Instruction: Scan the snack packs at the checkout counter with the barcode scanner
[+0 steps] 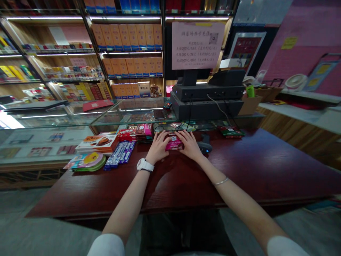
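Both hands are at the far side of the dark red desk, one on each end of a magenta-and-brown snack packet point(174, 143) with "hazelnuts" printed on it. My left hand point(159, 146) grips the packet's left end, fingers pointing away from me. At the right end, my right hand point(190, 145) holds it the same way. Left of my left hand lie a pink snack packet point(144, 131) and a red packet point(127, 133). Close to my right hand stands a black scanner-like device point(205, 145) with a blue light.
An orange-and-white box point(98, 142), blue-purple wrapped bars point(119, 155) and a round colourful package point(92, 160) lie on the desk's left side. A green-and-red packet point(231, 132) is at the back right. Behind the desk stand a glass counter point(106, 117) and a black register point(207, 103) with cables.
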`<state>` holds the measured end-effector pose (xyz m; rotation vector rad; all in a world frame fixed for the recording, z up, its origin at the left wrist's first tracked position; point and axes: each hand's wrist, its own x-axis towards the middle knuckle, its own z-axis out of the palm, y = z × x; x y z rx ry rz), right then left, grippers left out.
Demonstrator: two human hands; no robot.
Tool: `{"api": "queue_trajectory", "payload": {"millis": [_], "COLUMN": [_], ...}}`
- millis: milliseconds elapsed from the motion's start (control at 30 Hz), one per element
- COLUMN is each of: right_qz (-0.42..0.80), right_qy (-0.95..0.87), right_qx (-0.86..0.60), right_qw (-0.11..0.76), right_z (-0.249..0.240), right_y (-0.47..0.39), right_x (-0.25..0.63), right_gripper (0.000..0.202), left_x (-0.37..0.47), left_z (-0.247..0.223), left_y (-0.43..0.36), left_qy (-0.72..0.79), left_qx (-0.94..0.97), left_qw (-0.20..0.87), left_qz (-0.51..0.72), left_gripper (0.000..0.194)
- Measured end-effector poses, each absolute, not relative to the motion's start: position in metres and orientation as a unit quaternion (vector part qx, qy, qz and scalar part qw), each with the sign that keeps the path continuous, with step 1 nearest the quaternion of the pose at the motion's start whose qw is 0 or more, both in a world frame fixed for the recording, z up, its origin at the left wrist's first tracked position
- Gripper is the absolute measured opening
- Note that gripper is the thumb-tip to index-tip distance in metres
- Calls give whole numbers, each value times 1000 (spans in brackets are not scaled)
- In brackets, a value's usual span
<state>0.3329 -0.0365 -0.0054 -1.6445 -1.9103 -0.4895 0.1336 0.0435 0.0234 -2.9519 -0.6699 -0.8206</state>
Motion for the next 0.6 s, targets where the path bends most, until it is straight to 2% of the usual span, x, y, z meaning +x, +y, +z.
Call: {"api": "queue_trajectory", "payload": {"millis": [233, 600], "right_qz": [-180, -198], "right_qy": [-714, -714], "right_qx": [-605, -605], "right_qw": [302, 292], "right_z": [-5, -3], "right_y": [-35, -36], "right_x": [337, 335], "right_gripper": [75, 70], "left_x": [141, 139], "left_z": [16, 21], "left_y": [39, 40], "left_qy": [-243, -244], "left_qx": [-926, -917], "left_qw": [34, 9], "left_qz": [-288, -314], "left_gripper": [64, 59]}}
